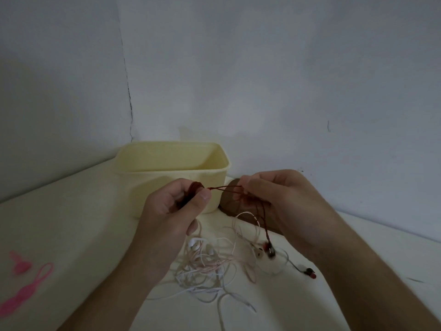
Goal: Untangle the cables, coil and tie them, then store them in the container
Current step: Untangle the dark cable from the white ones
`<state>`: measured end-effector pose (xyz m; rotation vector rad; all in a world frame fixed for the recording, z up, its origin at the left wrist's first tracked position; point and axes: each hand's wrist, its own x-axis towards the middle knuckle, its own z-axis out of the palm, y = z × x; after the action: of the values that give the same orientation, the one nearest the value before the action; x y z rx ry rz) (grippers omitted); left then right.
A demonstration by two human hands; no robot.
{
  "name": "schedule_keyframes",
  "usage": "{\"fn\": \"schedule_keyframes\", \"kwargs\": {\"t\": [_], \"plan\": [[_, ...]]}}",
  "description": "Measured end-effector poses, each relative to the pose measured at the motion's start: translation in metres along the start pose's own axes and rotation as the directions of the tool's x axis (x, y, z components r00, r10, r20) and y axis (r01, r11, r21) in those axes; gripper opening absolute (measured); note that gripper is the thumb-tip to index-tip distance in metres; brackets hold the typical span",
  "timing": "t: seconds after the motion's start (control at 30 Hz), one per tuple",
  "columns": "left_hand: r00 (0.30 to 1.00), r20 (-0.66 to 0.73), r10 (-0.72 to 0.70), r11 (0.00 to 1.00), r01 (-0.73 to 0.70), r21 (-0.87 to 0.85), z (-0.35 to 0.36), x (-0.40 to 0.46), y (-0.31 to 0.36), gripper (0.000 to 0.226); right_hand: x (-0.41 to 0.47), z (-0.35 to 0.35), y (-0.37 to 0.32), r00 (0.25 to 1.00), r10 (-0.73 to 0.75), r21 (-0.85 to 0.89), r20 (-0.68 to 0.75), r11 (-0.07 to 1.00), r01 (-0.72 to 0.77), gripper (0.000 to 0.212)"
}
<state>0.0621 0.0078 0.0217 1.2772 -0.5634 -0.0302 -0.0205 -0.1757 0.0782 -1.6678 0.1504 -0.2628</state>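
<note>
A dark red earphone cable stretches between my two hands above the table. My left hand grips a small coil of it wound around the fingers, the thumb pressing on top. My right hand pinches the free length, whose twisted end hangs down to a red earbud; a second red earbud lies on the table. Below the hands lies a tangle of white and pale pink earphone cables. The pale yellow container stands open just behind my left hand.
Pink silicone cable ties lie at the table's left front. A brown rounded object sits right of the container, partly hidden by my right hand. A white wall rises close behind the white table.
</note>
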Motion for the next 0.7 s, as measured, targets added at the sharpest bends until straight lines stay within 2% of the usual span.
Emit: {"fn": "schedule_keyframes", "kwargs": {"t": [0.17,0.33,0.47,0.6,0.7], "plan": [[1.000,0.026,0.006,1.000,-0.006,-0.007,0.0002,-0.0009,0.0004,0.025,0.0003,-0.0013,0.0017,0.980,0.002,0.118,0.199,0.993,-0.026,0.023],[1.000,0.019,0.003,1.000,-0.004,0.019,-0.0010,0.0004,-0.0027,0.023,0.0015,-0.0023,-0.0020,0.948,-0.007,0.294,0.319,0.951,-0.092,0.021],[1.000,-0.013,0.014,1.000,-0.014,-0.019,0.0002,0.0018,-0.0011,0.020,0.0009,-0.0060,-0.0020,0.927,-0.064,0.362,0.370,0.929,-0.081,0.010],[0.999,-0.034,0.005,1.000,-0.005,-0.015,-0.0010,0.0031,-0.0022,0.018,0.0022,-0.0075,-0.0013,0.898,-0.119,0.429,0.424,0.900,-0.083,0.025],[0.999,-0.052,0.002,1.000,-0.003,-0.019,-0.0028,0.0042,-0.0029,0.020,0.0034,-0.0081,-0.0012,0.915,-0.109,0.422,0.387,0.904,-0.071,0.027]]}}
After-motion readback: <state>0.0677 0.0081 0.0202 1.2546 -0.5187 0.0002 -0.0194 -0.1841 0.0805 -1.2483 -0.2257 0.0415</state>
